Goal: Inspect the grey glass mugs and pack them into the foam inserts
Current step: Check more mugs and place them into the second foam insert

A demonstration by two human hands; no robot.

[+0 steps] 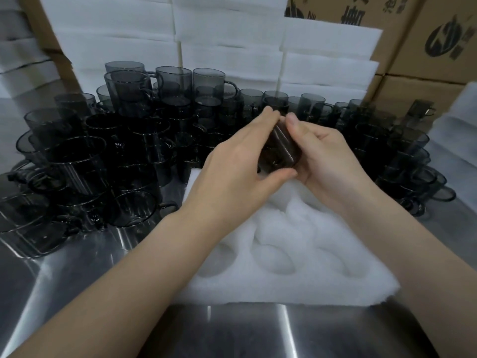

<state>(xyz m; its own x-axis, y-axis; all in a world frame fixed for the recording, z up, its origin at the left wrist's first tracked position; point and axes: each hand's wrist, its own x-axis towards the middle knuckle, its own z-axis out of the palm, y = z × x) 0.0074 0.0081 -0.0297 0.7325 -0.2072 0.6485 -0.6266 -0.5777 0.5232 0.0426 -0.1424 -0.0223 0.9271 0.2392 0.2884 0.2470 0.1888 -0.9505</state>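
One grey mug (281,148) btwn L hand (237,161) & R hand (330,164), handle hidden

You are working with both forearms (144,259) bare, right down to the lower edge of the view. Your left hand (240,164) and your right hand (333,164) are showing uncovered fingers (260,122), and the nails (292,121) are looking short and plain.

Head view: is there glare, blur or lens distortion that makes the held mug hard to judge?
Head view: the held mug between left hand and right hand is blurred; bright streaks glare on the steel table; wide-angle bending tilts the cartons at the edges; the foam insert looks soft, washed out.
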